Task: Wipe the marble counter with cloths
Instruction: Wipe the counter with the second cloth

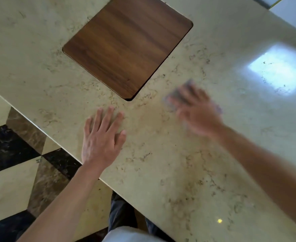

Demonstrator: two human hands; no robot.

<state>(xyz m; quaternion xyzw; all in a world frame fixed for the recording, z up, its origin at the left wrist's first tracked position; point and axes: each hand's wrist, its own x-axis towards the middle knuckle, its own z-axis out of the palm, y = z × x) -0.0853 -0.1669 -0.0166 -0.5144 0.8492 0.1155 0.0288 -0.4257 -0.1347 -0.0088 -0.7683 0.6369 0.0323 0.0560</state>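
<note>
The beige veined marble counter (161, 163) fills most of the view. My left hand (101, 137) lies flat on it near the front edge, fingers spread, holding nothing. My right hand (196, 110) is blurred with motion and presses flat on a grey cloth (178, 92), which shows past my fingertips and at the edge of my palm. The cloth lies on the counter just right of the wooden inset's near corner.
A dark wooden panel (128, 49) with rounded corners sits flush in the counter beyond my hands. A bright window reflection (276, 69) glares at the right. The counter's front edge runs diagonally; a patterned black, brown and cream floor (12, 172) lies below left.
</note>
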